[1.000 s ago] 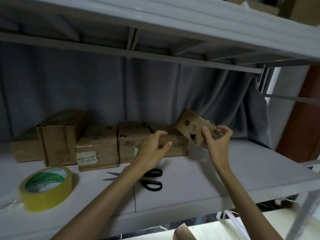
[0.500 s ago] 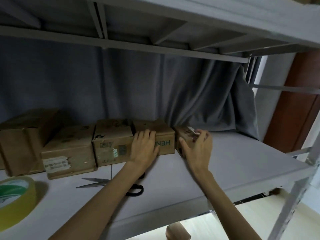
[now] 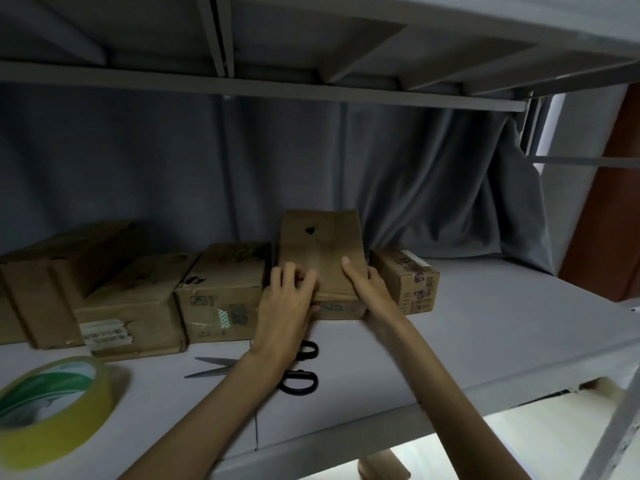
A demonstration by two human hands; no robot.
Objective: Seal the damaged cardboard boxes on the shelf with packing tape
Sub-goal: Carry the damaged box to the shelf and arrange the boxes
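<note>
Cardboard box (image 3: 320, 251) sits tipped up on the grey shelf (image 3: 485, 327), in a row of boxes, its broad brown face toward the camera with a small dark hole near the top; its lower front edge shows partial printed letters. Left hand (image 3: 285, 306) grips the box's lower left corner, fingers curled over the face, thumb low at the front edge. Right hand (image 3: 367, 289) holds the lower right side, index finger straight up along the face, other fingers wrapped around the right edge, mostly hidden.

Just right of it, touching or nearly so, a small labelled box (image 3: 408, 282). Just left, a dented box (image 3: 221, 292) with stickers on its front, then a box with a white label (image 3: 128, 313), then a taller box (image 3: 52, 271) at far left.

Black-handled scissors (image 3: 277, 370) lie on the shelf under the left wrist, blades open and pointing left. Yellow packing tape roll (image 3: 52, 407) lies flat at front left. Grey curtain (image 3: 277, 168) hangs behind. Upper shelf (image 3: 311, 46) overhead.
</note>
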